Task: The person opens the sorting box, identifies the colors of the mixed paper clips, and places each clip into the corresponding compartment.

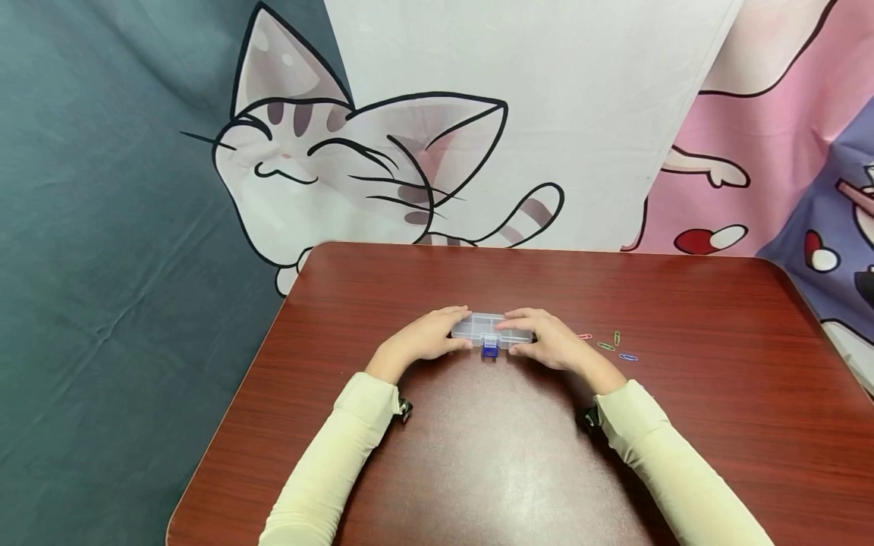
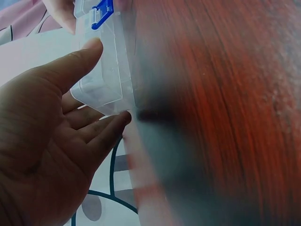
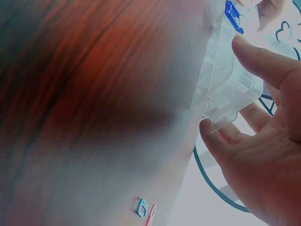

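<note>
Toward the far side of the table (image 1: 437, 455), clear box (image 1: 482, 326) between left hand (image 1: 429, 334) and right hand (image 1: 550, 340), each clamped on one end; even pressure from both should, I judge, keep it level, with the blue latch (image 1: 490, 351) best left uncovered
</note>
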{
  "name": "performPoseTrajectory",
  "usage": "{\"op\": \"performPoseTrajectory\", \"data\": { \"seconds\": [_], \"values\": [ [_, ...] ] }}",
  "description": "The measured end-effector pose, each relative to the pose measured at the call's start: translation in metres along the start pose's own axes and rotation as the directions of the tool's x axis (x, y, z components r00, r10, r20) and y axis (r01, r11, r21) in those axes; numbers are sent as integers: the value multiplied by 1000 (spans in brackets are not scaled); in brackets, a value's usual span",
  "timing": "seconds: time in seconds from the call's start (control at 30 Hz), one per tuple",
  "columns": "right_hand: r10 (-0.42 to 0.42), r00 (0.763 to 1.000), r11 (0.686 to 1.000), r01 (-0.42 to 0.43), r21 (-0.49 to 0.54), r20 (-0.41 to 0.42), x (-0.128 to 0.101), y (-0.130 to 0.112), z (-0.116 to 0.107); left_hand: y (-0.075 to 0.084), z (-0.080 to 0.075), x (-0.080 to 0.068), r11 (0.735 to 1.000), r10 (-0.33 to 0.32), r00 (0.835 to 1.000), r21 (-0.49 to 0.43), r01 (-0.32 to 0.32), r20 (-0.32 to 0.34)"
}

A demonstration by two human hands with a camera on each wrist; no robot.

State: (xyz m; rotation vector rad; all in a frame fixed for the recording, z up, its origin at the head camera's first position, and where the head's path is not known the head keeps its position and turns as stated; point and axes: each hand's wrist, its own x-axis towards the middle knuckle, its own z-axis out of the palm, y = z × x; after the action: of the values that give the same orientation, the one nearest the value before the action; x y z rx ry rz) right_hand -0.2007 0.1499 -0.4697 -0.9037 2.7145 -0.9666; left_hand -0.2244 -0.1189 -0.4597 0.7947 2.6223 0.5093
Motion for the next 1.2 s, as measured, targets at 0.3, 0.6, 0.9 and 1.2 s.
{"op": "performPoseTrajectory", "data": {
  "seconds": [0.3, 0.6, 0.9, 1.2],
  "values": [
    [-13, 1000, 1000, 13, 2, -6, -2, 1, -1, 1, 2, 0, 1000, -8, 999, 28, 10, -39],
    [-16, 1000, 1000, 16, 19, -12, -4, 0, -2, 2, 5, 1, 999, 12, 997, 32, -10, -79],
    [20, 1000, 998, -21, 56, 19, -5, -1, -5, 4, 7, 0, 1000, 16, 995, 14, -15, -101],
    [39, 999, 995, -42, 88, 35, -3, 1, -11, 3, 10, 0, 1000, 2, 993, -9, -3, -115]
  ]
}}
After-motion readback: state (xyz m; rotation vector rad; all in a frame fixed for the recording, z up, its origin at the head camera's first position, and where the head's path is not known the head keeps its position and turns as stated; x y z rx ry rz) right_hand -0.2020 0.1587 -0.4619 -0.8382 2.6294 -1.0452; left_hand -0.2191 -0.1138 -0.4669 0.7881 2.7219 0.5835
